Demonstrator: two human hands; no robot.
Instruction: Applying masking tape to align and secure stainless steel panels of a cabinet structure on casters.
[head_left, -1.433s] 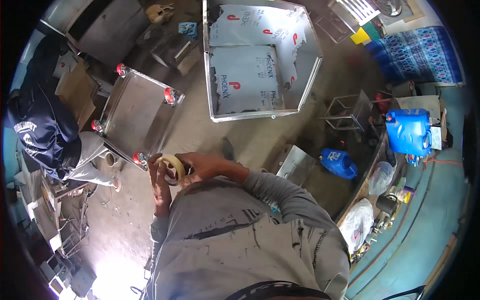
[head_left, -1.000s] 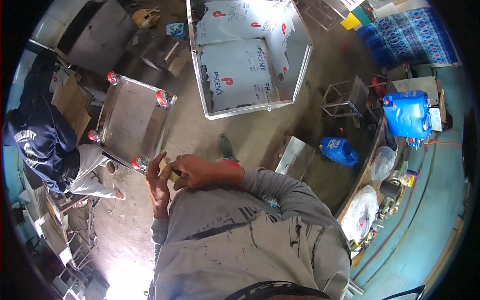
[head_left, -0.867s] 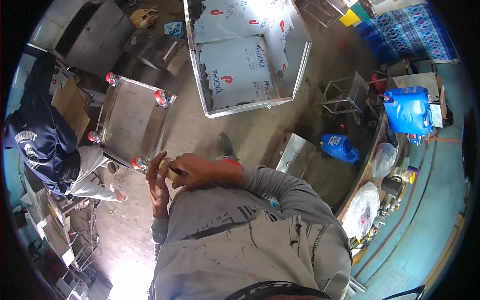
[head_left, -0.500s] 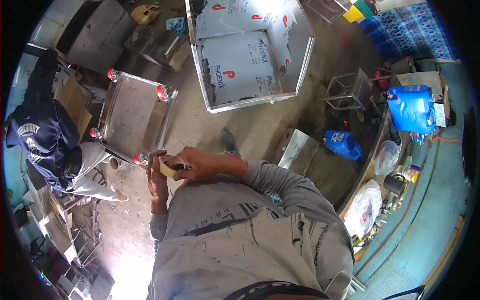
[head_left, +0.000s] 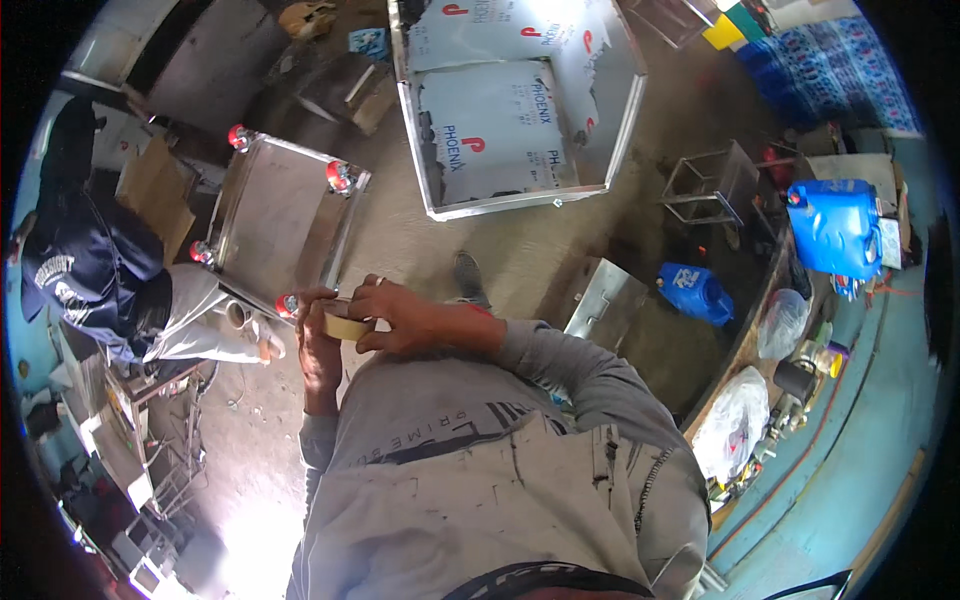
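A pale yellow roll of tape [head_left: 345, 328] is between my hands, just in front of my body. My left hand [head_left: 318, 350] grips it from the left side, fingers curled at its far edge. My right hand [head_left: 402, 318] bends over its right side, with the fingers above and the thumb by the near edge; the inside of the roll is partly hidden. Beyond my left hand is a metal-framed platform [head_left: 285, 215] with red caster wheels at its corners. Farther ahead stands a large open metal box [head_left: 490, 130] lined with printed protective film.
A person [head_left: 100, 260] in a dark hoodie bends at the left. A metal case [head_left: 608, 300] and a blue jerrycan [head_left: 694, 293] are on the floor at right. Along the right wall runs a bench carrying another blue jerrycan [head_left: 835, 228] and plastic bags [head_left: 732, 425].
My right hand's fingers have lifted and spread a little over the tape roll. The view has shifted slightly, and the person at left has leaned and moved a leg.
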